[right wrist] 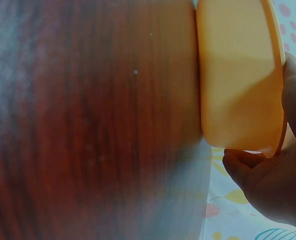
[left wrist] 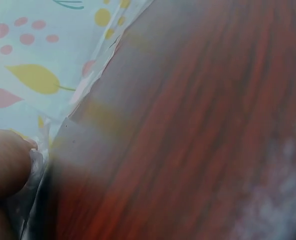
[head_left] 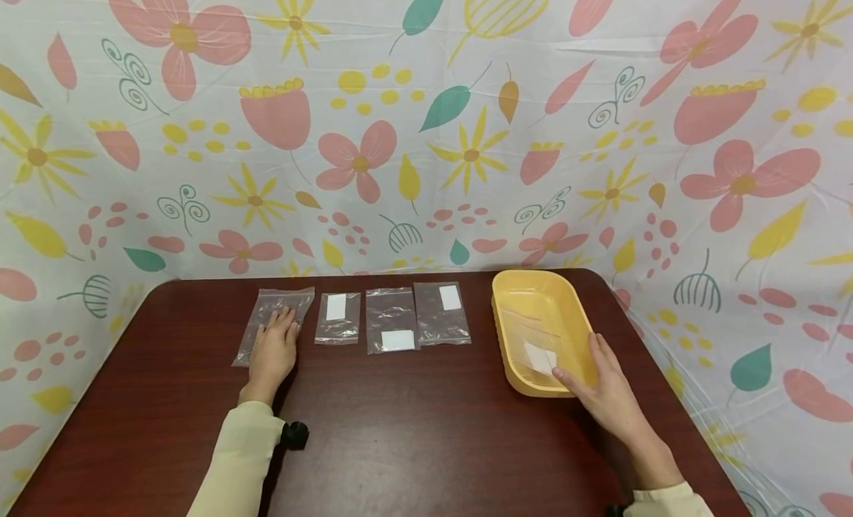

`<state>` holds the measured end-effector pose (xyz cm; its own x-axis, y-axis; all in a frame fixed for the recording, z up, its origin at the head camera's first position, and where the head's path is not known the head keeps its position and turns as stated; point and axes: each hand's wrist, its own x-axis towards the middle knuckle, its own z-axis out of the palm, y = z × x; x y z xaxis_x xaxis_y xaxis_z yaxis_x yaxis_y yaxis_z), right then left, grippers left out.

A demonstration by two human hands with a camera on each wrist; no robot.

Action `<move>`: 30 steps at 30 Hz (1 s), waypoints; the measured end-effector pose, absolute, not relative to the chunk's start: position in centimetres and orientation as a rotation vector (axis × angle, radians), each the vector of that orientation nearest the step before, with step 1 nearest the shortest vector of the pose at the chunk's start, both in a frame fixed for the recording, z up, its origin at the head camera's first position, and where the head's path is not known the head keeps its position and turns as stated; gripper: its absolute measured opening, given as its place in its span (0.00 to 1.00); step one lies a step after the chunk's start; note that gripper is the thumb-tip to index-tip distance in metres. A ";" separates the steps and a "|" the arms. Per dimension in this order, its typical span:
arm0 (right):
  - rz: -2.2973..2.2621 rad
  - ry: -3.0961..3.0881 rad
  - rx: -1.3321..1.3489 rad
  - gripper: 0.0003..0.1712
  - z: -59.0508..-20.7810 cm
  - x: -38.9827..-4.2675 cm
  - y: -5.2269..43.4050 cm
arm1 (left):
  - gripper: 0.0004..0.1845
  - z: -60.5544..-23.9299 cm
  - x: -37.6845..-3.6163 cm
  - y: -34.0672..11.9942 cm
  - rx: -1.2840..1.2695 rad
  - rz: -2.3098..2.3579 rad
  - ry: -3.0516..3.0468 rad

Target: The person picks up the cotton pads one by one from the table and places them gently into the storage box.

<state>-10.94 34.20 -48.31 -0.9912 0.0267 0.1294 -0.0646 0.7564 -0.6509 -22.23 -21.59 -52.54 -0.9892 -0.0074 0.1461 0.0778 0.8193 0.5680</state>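
My left hand (head_left: pixel 281 330) lies flat with straight fingers on the leftmost clear plastic bag (head_left: pixel 275 307) on the dark wooden table (head_left: pixel 413 428). In the left wrist view a fingertip (left wrist: pixel 7 170) presses the bag's edge (left wrist: pixel 36 167). My right hand (head_left: pixel 581 363) grips the near right corner of a yellow tray (head_left: pixel 506 339), fingers over the rim and thumb at the near wall. The right wrist view shows the tray (right wrist: pixel 238 75) from beneath, with my right hand (right wrist: pixel 273 185) curled round its rim. A clear bag with a white label (head_left: pixel 540 358) lies inside the tray.
Three more clear bags with white labels lie in a row at the table's back: one (head_left: pixel 338 318), a second (head_left: pixel 392 321), a third (head_left: pixel 442 313). A floral cloth (head_left: pixel 426 132) walls in the table at the back and sides. A black wrist mount (head_left: pixel 295 434) sits by my left sleeve.
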 end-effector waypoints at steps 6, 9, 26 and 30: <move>1.051 -2.824 0.026 0.60 -48.2 -11.0 34.3 | 0.23 -52.1 -22.2 -21.4 -0.076 -0.885 -2.809; 1.055 -2.822 0.027 0.60 -48.2 -11.0 34.2 | 0.23 -51.6 -22.0 -21.2 -0.083 -0.890 -2.805; 1.067 -2.823 0.021 0.60 -48.1 -10.9 34.1 | 0.23 -48.5 -21.5 -19.8 -0.159 -0.912 -2.694; 1.064 -2.822 0.020 0.60 -48.1 -10.9 34.1 | 0.23 -47.9 -21.5 -19.4 -0.175 -0.910 -2.662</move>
